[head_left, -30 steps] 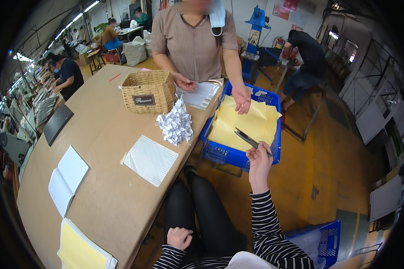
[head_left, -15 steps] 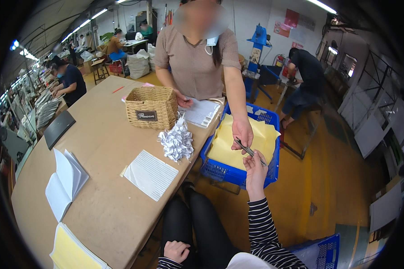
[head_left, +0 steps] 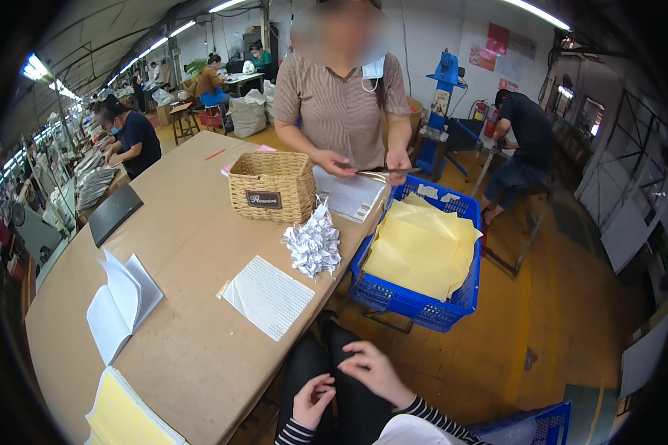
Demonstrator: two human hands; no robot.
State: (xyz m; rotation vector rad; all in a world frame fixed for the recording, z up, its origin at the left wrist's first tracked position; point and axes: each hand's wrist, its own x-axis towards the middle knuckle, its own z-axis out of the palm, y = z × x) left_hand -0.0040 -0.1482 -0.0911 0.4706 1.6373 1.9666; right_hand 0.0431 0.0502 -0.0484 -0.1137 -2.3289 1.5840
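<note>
My left hand (head_left: 312,399) rests on my lap in black trousers, fingers loosely curled, holding nothing. My right hand (head_left: 372,373) hovers just above my right thigh, fingers apart and empty. A person in a brown top (head_left: 341,104) stands across from me, holding a thin dark tool (head_left: 384,171) in both hands. A blue crate (head_left: 393,297) lined with yellow paper (head_left: 423,248) stands between us. On the long brown table (head_left: 185,245) lie a white perforated sheet (head_left: 269,297), a crumpled white paper bundle (head_left: 314,243) and a wicker basket (head_left: 272,187).
An open white booklet (head_left: 122,300) and a yellow sheet stack (head_left: 126,415) lie on the table's near left. White sheets (head_left: 349,194) lie by the basket. A second blue crate (head_left: 531,426) stands at my right. Other people work at the far tables and on the right.
My right hand handed the thin dark tool to the standing person and dropped back to my lap. The person now holds the tool in both hands. My view has shifted lower.
</note>
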